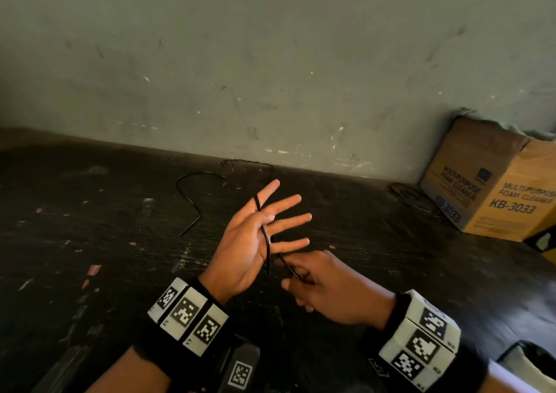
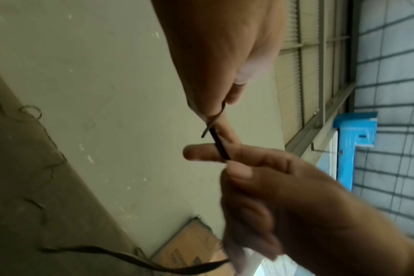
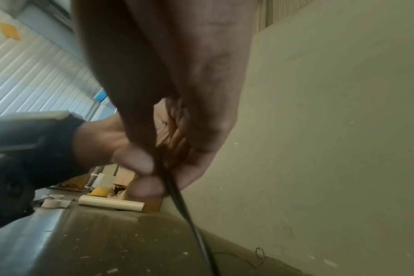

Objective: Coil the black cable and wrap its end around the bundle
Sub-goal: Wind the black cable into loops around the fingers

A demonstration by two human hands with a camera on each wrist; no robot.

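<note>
From the head camera, the left hand [image 1: 255,236] is held up over the dark table [image 1: 90,242] with its palm up and its fingers spread out straight. The black cable [image 1: 264,236] goes round the first finger and runs down across the palm, with its short end hanging by the heel of the hand. The thumb presses the cable against the base of the fingers. The right hand [image 1: 328,287] is just beside the left one, a bit lower. Its thumb and first finger pinch the cable. More thin black cable lies loose on the table, farther back by the wall [image 1: 270,61]. A brown cardboard box [image 1: 493,191] stands on the right against the wall.

From the left wrist camera, the cable [image 2: 219,143] comes out from under the left hand's fingers [image 2: 234,93], with a short end sticking out. The right hand [image 2: 284,186] pinches the cable tight between thumb and finger. Another bit of cable hangs low across the picture.

From the right wrist camera, the right hand's fingers [image 3: 140,160] are curled and squeeze the cable [image 3: 177,198], which runs down toward the table. The left hand [image 3: 102,138] shows behind, blurry.
</note>
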